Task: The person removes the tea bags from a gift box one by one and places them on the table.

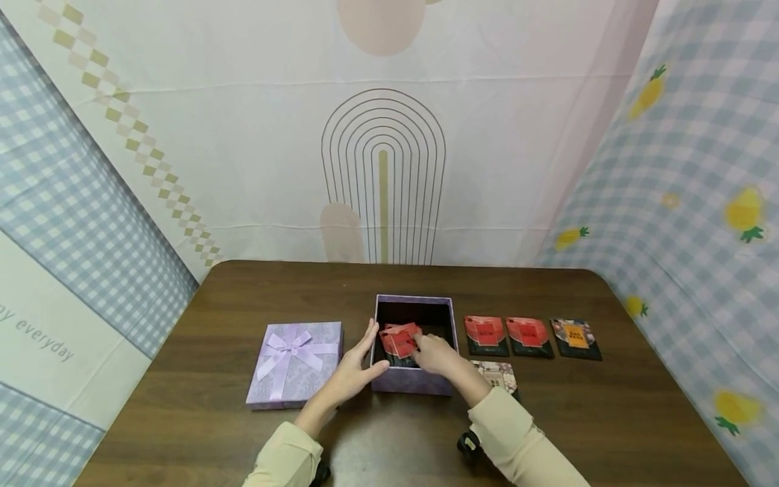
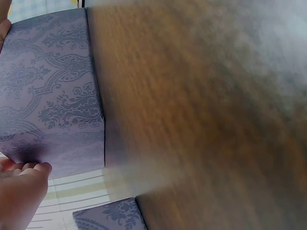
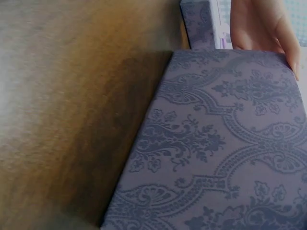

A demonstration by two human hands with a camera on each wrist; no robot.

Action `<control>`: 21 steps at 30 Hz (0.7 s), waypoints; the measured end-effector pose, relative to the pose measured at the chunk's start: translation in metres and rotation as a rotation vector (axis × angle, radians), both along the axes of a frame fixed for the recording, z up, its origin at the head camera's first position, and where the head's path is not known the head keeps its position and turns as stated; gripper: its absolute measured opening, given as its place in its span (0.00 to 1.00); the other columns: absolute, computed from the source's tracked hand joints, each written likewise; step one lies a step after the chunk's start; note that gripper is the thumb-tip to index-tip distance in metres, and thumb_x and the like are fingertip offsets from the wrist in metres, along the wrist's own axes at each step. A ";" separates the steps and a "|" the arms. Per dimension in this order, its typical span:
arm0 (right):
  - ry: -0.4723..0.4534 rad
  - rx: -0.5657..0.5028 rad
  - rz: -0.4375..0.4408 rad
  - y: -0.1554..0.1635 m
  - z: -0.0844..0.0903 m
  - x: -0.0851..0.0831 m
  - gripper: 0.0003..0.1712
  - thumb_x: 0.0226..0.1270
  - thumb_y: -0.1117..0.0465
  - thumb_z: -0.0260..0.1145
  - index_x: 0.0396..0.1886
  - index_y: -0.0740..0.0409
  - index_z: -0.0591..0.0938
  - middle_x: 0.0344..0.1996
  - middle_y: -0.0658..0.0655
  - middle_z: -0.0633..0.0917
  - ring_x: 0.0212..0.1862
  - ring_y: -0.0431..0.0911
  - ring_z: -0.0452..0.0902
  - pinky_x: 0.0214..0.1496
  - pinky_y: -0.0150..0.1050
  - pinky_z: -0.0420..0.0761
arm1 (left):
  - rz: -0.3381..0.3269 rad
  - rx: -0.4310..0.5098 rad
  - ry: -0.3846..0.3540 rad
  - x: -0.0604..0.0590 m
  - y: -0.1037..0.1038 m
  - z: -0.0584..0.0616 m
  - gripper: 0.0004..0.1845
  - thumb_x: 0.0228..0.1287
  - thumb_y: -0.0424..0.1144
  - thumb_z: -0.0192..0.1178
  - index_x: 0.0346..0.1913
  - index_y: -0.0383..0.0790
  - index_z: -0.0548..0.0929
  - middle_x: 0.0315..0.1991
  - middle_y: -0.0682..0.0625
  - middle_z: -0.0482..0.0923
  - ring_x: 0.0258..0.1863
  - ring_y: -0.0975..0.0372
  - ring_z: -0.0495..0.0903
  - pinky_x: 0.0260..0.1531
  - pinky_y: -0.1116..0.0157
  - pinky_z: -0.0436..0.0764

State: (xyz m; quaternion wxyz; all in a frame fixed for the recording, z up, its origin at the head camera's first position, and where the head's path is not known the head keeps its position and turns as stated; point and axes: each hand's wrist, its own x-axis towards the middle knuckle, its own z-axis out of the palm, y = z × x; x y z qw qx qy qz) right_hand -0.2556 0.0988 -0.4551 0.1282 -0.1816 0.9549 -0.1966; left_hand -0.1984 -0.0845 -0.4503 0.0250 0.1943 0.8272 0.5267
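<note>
A purple patterned box (image 1: 410,380) with a dark inside stands open at the middle of the table. Inside it, red packets (image 1: 398,340) overlap at the left, tilted. My left hand (image 1: 349,370) rests along the box's left wall, fingers straight and thumb at the front corner. Over the front right rim, my right hand (image 1: 435,353) reaches in with curled fingers, pinching the right edge of a red packet; its fingertips are partly hidden. In the right wrist view the box's patterned wall (image 3: 225,139) fills the near side, the left hand (image 3: 261,24) beyond.
Left of the box lies the purple lid (image 1: 295,362) with a ribbon bow. On the right are two red packets (image 1: 487,336) (image 1: 529,337) and a dark packet with an orange label (image 1: 575,338). A floral packet (image 1: 496,375) lies partly beneath the right forearm. Cloth hangs behind the table (image 1: 274,291).
</note>
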 end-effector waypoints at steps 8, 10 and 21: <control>-0.190 0.045 -0.006 -0.001 0.006 0.000 0.27 0.65 0.61 0.54 0.60 0.72 0.67 0.54 0.68 0.76 0.57 0.58 0.70 0.55 0.50 0.70 | 0.001 0.000 -0.002 0.000 0.000 0.000 0.37 0.60 0.29 0.57 0.68 0.28 0.50 0.69 0.36 0.41 0.68 0.49 0.47 0.64 0.49 0.50; -0.188 0.029 0.003 0.000 0.006 0.000 0.25 0.65 0.61 0.54 0.58 0.72 0.69 0.52 0.68 0.77 0.56 0.58 0.71 0.55 0.50 0.70 | 0.002 0.005 0.001 0.000 0.000 0.000 0.37 0.60 0.29 0.56 0.68 0.27 0.50 0.69 0.35 0.41 0.68 0.49 0.47 0.64 0.49 0.50; -0.113 -0.103 0.024 0.001 0.000 -0.001 0.21 0.66 0.60 0.56 0.53 0.70 0.74 0.47 0.67 0.79 0.50 0.58 0.75 0.51 0.52 0.73 | 0.015 0.016 0.006 0.000 0.000 -0.001 0.37 0.59 0.29 0.57 0.68 0.27 0.51 0.69 0.36 0.41 0.68 0.48 0.48 0.64 0.48 0.50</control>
